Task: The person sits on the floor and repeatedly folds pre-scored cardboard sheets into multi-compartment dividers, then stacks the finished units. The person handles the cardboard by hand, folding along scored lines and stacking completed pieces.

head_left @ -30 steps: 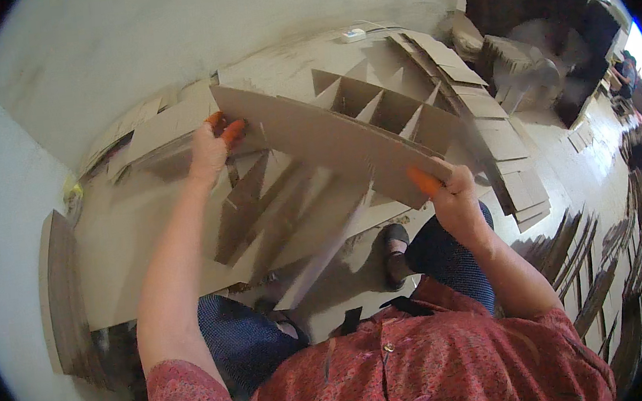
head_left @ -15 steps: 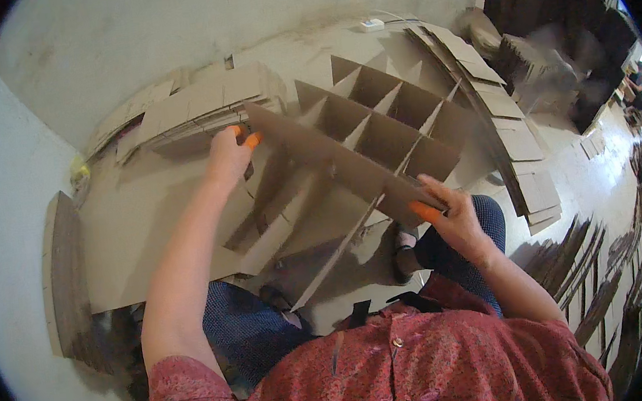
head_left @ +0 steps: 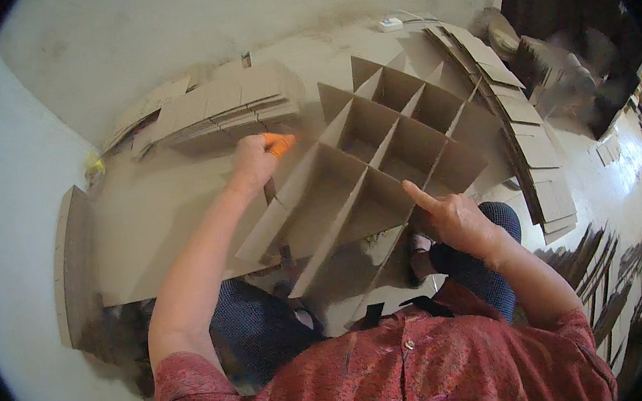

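A cardboard divider grid [head_left: 365, 172] of crossed strips stands in front of me, with several open square cells. My left hand [head_left: 258, 160] is beside its left corner, fingers drawn together under orange finger covers. It appears slightly apart from the grid, and anything in its fingers cannot be made out. On the right, my right hand [head_left: 460, 221] reaches the near right side of the grid. Its index finger is stretched out against a strip's edge; the other fingers are mostly hidden beneath the hand.
A stack of slotted cardboard strips [head_left: 239, 95] lies at the far left. Another row of cardboard pieces [head_left: 519, 109] runs along the right. Upright cardboard [head_left: 73, 266] stands by the left wall. More cardboard strips [head_left: 623, 278] lie at the lower right.
The long strip that both hands held across the grid now sits down among the other strips. My left hand has come away from its end; the right index finger has stretched out.
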`<act>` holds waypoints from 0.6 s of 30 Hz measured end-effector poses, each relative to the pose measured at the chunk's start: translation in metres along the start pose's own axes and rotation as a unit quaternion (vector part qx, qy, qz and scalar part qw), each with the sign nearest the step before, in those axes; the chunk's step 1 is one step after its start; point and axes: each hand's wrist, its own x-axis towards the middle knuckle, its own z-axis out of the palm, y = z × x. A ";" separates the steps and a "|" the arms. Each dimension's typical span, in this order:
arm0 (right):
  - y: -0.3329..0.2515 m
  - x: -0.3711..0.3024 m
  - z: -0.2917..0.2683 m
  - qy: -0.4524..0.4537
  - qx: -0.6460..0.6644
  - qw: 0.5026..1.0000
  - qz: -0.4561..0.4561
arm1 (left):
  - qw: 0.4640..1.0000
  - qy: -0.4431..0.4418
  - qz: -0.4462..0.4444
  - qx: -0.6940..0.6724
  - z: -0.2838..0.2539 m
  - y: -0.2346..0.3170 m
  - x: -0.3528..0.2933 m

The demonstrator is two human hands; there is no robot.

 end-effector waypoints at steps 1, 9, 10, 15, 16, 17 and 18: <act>0.004 0.001 0.003 0.042 0.020 0.998 -0.032 | 0.997 0.043 0.023 0.057 -0.008 -0.011 0.010; 0.026 0.024 0.000 0.079 0.049 0.995 0.031 | 0.897 0.231 0.073 0.370 -0.009 -0.051 0.087; 0.030 0.026 0.002 0.097 0.047 0.994 0.019 | 0.888 0.238 0.071 0.387 -0.006 -0.053 0.094; 0.039 0.031 0.005 0.119 0.050 0.992 0.009 | 0.943 0.095 0.014 0.319 -0.022 -0.046 0.120; 0.039 0.031 0.005 0.118 0.050 0.992 0.008 | 0.948 0.111 0.026 0.298 -0.023 -0.051 0.121; 0.038 0.032 0.005 0.117 0.050 0.992 0.007 | 0.952 0.126 0.038 0.278 -0.025 -0.056 0.120; 0.036 0.032 0.004 0.118 0.041 0.992 0.010 | 0.973 0.123 0.034 0.191 -0.034 -0.062 0.119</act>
